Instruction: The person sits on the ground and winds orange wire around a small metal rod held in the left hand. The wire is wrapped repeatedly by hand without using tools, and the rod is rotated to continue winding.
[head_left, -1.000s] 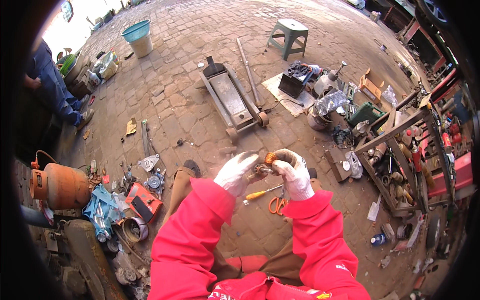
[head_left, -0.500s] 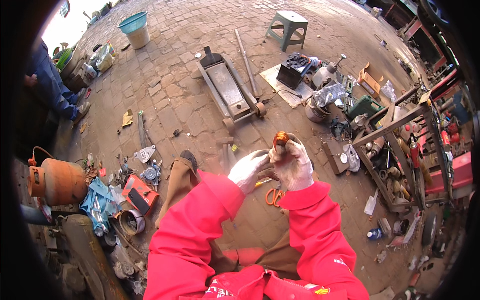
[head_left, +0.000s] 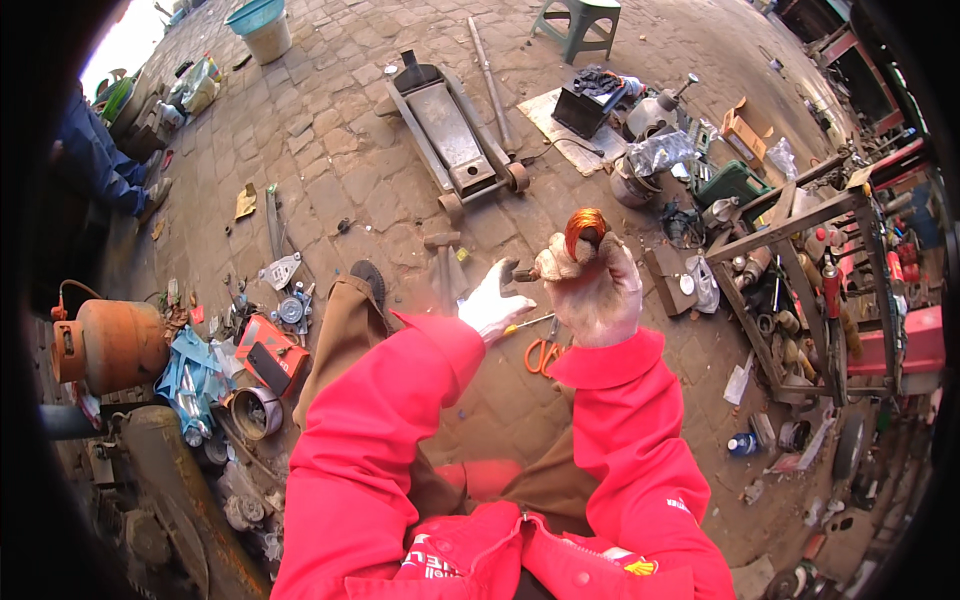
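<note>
My right hand (head_left: 597, 290), in a pale work glove, is closed around a coil of copper wire (head_left: 585, 226). The coil's shiny orange loops show above my fingers, and its lower part is hidden by the glove. A small dark stub sticks out from this hand toward the left; I cannot make out what it is. My left hand (head_left: 492, 303), also gloved, is just to the left of it, thumb and fingers apart with nothing visible in them. On the ground below my hands lie orange-handled scissors (head_left: 541, 357) and a screwdriver with a yellow handle (head_left: 513, 328).
A hammer (head_left: 441, 241) and a floor jack (head_left: 450, 135) lie ahead. To the right stands a metal frame (head_left: 790, 236) full of parts and tools. An orange gas cylinder (head_left: 125, 345) and a red box (head_left: 272, 358) with a phone are at left. Another person's legs (head_left: 105, 150) show far left.
My left hand has come away from my right hand, and its fingers have opened. My right hand has turned and lifted the coil slightly toward the right, so more copper loops show.
</note>
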